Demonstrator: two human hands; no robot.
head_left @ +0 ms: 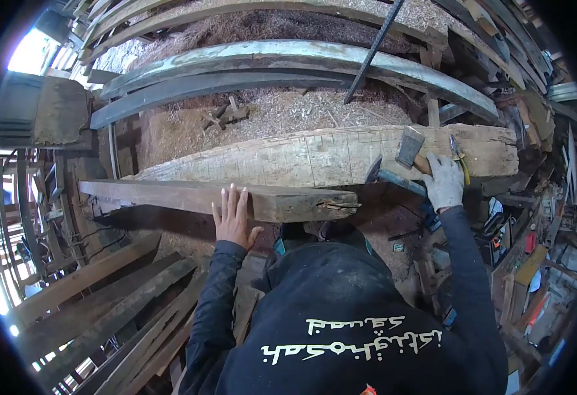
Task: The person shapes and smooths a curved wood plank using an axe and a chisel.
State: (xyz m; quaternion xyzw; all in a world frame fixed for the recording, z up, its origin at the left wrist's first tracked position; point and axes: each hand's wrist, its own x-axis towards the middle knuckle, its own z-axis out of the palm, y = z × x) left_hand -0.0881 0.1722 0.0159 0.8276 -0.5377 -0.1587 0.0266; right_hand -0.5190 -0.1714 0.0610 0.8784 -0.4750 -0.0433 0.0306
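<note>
One head-worn fisheye view, facing forward and steeply down, close above the wearer's black shirt [328, 289]

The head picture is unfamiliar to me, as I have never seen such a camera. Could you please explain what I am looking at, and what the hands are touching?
No machine is doing the handling here: you see a person's own hands and arms. The camera is worn on the head and looks forward and down, so the dark sweatshirt fills the bottom. There is only this one view, and its round edges curve the scene.

The left hand is bare and rests open on a brown beam. Behind it lies a long pale timber with lines across it. On that lie an axe and a yellow-handled tool. The gloved right hand is over the axe's wooden handle; how firmly it grips, I cannot tell.
</note>
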